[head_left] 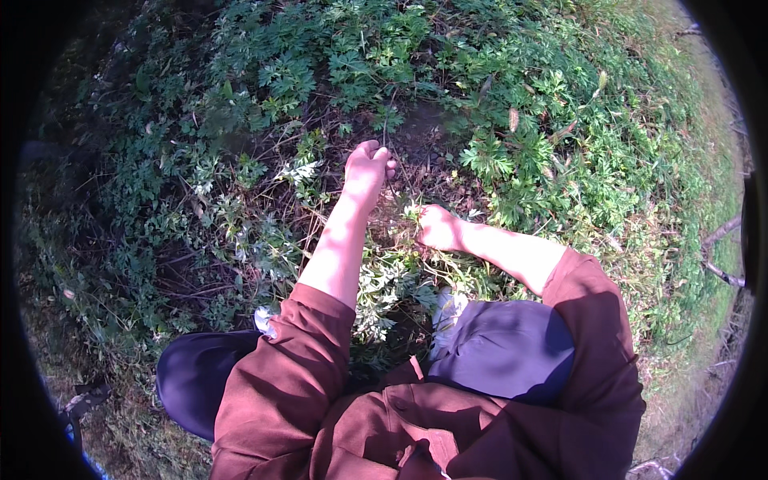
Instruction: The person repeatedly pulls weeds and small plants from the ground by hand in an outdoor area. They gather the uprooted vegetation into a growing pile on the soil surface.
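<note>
My left hand (370,163) reaches out over a bare, litter-strewn patch of ground (423,135), its thumb and fingers closed on a thin plant stem (386,123) that runs upward in the view. Lower and to the right, my right hand (439,227) is closed around a small bunch of green, lobed leaves (413,211); what lies inside the fist is hidden. Below the hands, pale-backed leafy sprigs (381,291) lie between my knees. Low green weeds with deeply cut leaves (489,159) surround the patch.
My dark-trousered knees (504,348) are bent at both sides, with a light shoe (443,321) partly visible by the right one. Dry stems (198,291) lie at the left. A seed head (513,120) stands among weeds. Bare branches (723,273) lie at the far right.
</note>
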A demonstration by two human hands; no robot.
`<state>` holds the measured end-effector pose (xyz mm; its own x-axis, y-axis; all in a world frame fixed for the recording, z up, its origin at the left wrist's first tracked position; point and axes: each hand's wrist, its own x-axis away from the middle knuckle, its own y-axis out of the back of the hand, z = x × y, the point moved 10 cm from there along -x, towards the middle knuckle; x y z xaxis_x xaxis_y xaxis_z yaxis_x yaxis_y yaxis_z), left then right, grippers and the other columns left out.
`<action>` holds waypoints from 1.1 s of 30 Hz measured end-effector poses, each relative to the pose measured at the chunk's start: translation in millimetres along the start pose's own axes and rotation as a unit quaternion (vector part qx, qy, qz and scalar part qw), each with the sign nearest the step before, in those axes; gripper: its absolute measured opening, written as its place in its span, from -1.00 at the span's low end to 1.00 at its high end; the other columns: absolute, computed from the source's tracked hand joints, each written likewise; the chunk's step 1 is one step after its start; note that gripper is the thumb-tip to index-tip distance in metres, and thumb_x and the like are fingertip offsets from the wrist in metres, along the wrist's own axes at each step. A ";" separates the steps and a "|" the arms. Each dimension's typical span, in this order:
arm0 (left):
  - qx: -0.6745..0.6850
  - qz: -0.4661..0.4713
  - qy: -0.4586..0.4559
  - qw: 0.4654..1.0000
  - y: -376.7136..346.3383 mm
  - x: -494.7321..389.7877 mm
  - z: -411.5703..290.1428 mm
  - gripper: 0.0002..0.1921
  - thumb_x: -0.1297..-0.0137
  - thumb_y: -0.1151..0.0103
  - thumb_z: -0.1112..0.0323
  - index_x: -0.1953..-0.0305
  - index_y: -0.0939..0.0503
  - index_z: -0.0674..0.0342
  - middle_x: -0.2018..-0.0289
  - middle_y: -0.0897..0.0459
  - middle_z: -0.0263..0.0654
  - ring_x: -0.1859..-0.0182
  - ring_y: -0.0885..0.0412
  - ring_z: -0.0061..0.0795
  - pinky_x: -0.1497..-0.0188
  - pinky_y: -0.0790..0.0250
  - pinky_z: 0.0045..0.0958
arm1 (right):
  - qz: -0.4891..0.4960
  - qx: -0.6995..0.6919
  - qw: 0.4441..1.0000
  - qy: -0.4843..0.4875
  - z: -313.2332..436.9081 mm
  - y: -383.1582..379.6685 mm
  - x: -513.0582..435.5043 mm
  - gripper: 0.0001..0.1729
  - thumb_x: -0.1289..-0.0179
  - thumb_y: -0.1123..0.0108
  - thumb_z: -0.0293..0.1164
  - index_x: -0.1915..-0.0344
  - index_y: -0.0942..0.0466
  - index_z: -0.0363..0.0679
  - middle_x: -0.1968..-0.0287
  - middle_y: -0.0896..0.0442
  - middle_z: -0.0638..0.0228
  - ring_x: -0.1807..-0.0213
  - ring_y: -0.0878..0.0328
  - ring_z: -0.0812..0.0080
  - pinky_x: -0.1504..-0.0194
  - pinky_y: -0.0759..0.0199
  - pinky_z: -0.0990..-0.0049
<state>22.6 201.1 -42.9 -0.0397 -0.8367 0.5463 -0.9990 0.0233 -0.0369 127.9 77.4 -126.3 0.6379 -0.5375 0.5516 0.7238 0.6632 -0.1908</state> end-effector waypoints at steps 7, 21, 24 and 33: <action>-0.171 -0.093 -0.035 0.980 38.2 -2.4 -22.9 -0.73 -0.34 0.03 0.37 -0.01 -0.51 0.27 0.32 -0.61 -0.23 0.42 -0.52 -0.54 0.39 -0.37 -0.56 | 0.186 0.218 0.949 0.132 42.3 -55.2 17.0 -0.75 -0.36 0.13 -0.34 0.48 -0.42 -0.04 0.78 -0.26 0.58 0.81 -0.21 0.56 0.76 -0.14 0.51; -0.361 0.072 -0.210 0.906 -29.6 37.5 -44.8 -0.75 -0.17 -0.09 0.37 0.12 -0.60 0.23 0.26 -0.64 -0.02 0.21 -0.64 -0.13 0.11 -0.44 -0.32 | -0.325 0.335 0.858 0.216 197.3 78.5 46.0 -0.49 -0.37 0.08 -0.11 -0.16 -0.31 -0.21 -0.07 -0.48 0.13 -0.06 -0.44 0.14 -0.13 -0.30 0.25; -0.374 0.103 -0.201 0.900 -40.0 48.5 -47.2 -0.77 -0.18 -0.13 0.36 0.16 -0.62 0.30 0.25 -0.66 -0.04 0.17 -0.64 -0.25 0.05 -0.41 -0.37 | -0.358 0.527 0.763 0.105 176.7 88.7 36.9 -0.65 -0.34 0.03 -0.16 0.09 -0.56 -0.14 0.03 -0.55 0.27 -0.07 -0.44 0.29 -0.23 -0.23 0.26; 0.079 0.082 -0.051 0.992 20.3 11.5 -54.8 -0.63 -0.44 0.18 0.15 -0.07 -0.37 0.31 0.27 -0.55 -0.30 0.27 -0.50 -0.56 0.13 -0.41 -0.48 | -0.284 0.181 0.911 0.239 153.1 94.5 30.5 -0.78 0.00 -0.20 -0.53 0.27 -0.56 -0.17 0.32 -0.60 0.32 0.15 -0.56 0.30 -0.15 -0.34 0.32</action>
<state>0.9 222.0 8.5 -0.1912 -0.8798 0.4352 -0.9638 0.0844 -0.2529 175.4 203.4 -3.2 0.2924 -0.9553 0.0443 0.8936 0.2894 0.3431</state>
